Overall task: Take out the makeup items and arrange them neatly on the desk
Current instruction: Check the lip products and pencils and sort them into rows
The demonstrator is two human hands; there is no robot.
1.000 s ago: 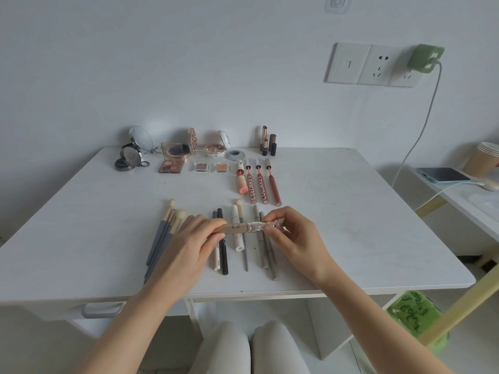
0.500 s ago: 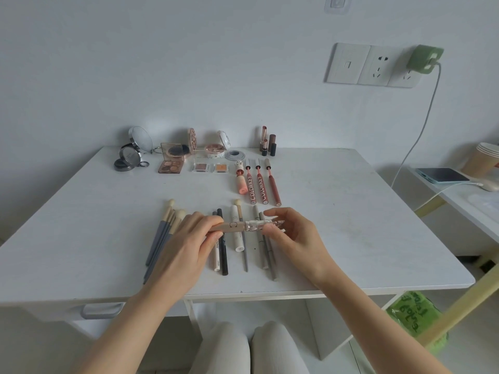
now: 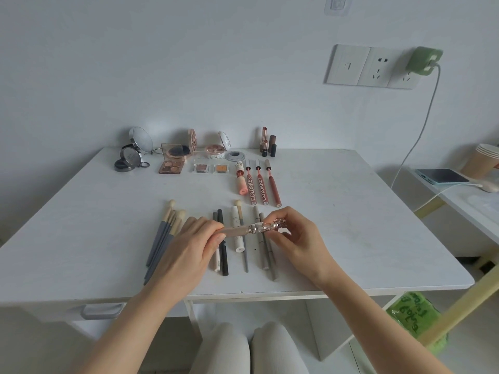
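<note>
Both forearms reach in from the lower edge, meeting over the near middle of the white desk (image 3: 351,211). The left hand (image 3: 186,249) lies knuckles-up, fingers curled round the beige matte end of a slim makeup tube (image 3: 251,229). The right hand (image 3: 299,238) pinches the tube's other end, an ornate rose-gold cap, between thumb and curled fingers. The tube lies level between the hands, crosswise above a row of thin pencils and pens (image 3: 243,244) lying flat on the desk. Just left of the left hand lie grey-handled brushes (image 3: 162,238) with pale bristles. Farther back, lip glosses (image 3: 259,184) lie side by side, with round compacts (image 3: 129,157) and a square eyeshadow palette (image 3: 171,166) near the wall.
</note>
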